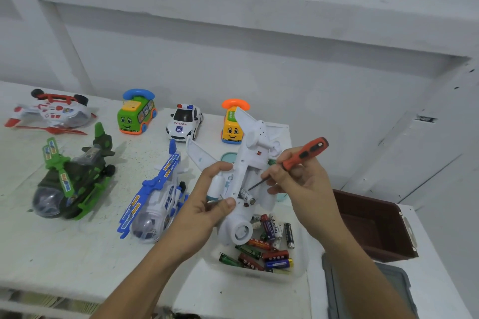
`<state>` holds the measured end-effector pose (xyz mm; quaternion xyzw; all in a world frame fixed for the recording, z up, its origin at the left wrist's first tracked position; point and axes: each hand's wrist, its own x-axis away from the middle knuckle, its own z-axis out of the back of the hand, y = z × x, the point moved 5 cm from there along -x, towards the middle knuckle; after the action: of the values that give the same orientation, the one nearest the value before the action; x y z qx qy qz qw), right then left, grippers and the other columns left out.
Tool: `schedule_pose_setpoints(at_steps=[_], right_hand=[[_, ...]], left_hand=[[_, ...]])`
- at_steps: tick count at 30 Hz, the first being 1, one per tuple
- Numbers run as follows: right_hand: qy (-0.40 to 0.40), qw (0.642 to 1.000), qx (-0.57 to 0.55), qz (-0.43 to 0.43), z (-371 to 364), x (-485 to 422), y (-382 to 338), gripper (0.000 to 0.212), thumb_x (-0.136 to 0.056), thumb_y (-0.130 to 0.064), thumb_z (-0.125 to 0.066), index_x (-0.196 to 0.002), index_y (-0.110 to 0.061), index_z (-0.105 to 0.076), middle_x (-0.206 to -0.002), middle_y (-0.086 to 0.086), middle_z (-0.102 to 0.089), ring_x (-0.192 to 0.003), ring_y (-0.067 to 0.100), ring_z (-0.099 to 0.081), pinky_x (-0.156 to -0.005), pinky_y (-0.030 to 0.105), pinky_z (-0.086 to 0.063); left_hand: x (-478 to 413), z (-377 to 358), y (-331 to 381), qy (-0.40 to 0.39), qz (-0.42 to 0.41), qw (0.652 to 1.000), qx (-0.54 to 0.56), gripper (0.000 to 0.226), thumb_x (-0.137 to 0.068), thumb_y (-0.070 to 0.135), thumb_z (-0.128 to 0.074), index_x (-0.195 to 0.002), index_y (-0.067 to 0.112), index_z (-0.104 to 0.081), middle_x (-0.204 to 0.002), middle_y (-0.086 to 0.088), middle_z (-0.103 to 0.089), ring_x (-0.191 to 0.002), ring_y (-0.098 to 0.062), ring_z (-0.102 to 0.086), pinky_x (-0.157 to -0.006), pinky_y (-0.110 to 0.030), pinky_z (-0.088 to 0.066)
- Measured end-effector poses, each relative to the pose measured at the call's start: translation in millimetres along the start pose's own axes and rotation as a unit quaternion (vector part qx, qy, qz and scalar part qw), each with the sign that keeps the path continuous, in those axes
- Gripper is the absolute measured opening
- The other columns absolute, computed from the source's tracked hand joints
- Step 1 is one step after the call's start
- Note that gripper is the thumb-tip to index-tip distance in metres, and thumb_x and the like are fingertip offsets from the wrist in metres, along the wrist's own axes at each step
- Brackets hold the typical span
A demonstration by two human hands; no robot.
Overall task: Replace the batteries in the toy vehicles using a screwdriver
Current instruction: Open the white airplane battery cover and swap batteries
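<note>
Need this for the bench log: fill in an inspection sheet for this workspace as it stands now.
Surface: white table, scuffed and specked.
Job's things: white toy plane held belly-up, battery bay open; screwdriver tip at the bay; clear tub of loose batteries beneath.
Clutter: green helicopter, blue helicopter, overturned red-white helicopter, green bus, police car, yellow bus; brown bin and grey lid at right.
Hands: left hand grips the plane; right hand holds the screwdriver.
Cables: nothing seen.
Surroundings: white wall behind.
</note>
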<state>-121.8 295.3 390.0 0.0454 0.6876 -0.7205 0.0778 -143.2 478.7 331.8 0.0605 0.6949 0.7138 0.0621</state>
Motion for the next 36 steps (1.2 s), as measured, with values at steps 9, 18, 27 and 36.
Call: schedule_pose_setpoints(at_steps=[9,18,27,36], right_hand=[[-0.093,0.983,0.126,-0.095,-2.2,-2.1,1.1,0.020,-0.092,-0.005,-0.056,-0.088,-0.023,-0.064,-0.062,-0.008,-0.040,-0.054,0.009,-0.036,-0.056,0.023,-0.033],[-0.070,0.969,0.237,0.008,-18.9,2.6,7.2,0.006,-0.087,-0.026,-0.071,-0.085,-0.026,-0.067,-0.059,-0.016,-0.042,-0.053,0.003,-0.036,-0.054,0.016,-0.030],[-0.090,0.957,0.249,-0.121,18.9,4.9,19.1,0.021,-0.091,-0.019,-0.064,-0.082,0.000,-0.065,-0.055,-0.004,-0.038,-0.049,0.009,-0.032,-0.048,0.015,-0.028],[-0.170,0.900,0.334,-0.223,29.2,7.4,42.5,0.043,-0.090,-0.037,-0.065,-0.094,0.005,-0.064,-0.056,-0.001,-0.039,-0.046,0.010,-0.033,-0.049,0.020,-0.029]], left_hand=[[1.5,-2.8,6.4,0.022,0.012,0.999,0.036,0.053,-0.096,0.007,-0.056,-0.117,0.055,-0.049,-0.093,-0.019,-0.069,-0.077,-0.027,-0.060,-0.081,-0.052,-0.055],[2.7,-5.4,6.6,0.037,0.026,0.998,0.049,0.052,-0.096,0.007,-0.056,-0.118,0.054,-0.050,-0.105,-0.023,-0.065,-0.083,-0.031,-0.058,-0.086,-0.062,-0.050],[-2.7,7.0,3.9,0.118,0.005,0.990,0.081,0.047,-0.097,0.006,-0.053,-0.120,0.045,-0.046,-0.095,0.008,-0.073,-0.077,-0.011,-0.070,-0.061,-0.032,-0.059],[-11.8,12.4,10.1,0.166,-0.026,0.982,0.090,0.048,-0.097,0.005,-0.052,-0.114,0.049,-0.045,-0.122,0.001,-0.063,-0.081,-0.004,-0.070,-0.060,-0.027,-0.058]])
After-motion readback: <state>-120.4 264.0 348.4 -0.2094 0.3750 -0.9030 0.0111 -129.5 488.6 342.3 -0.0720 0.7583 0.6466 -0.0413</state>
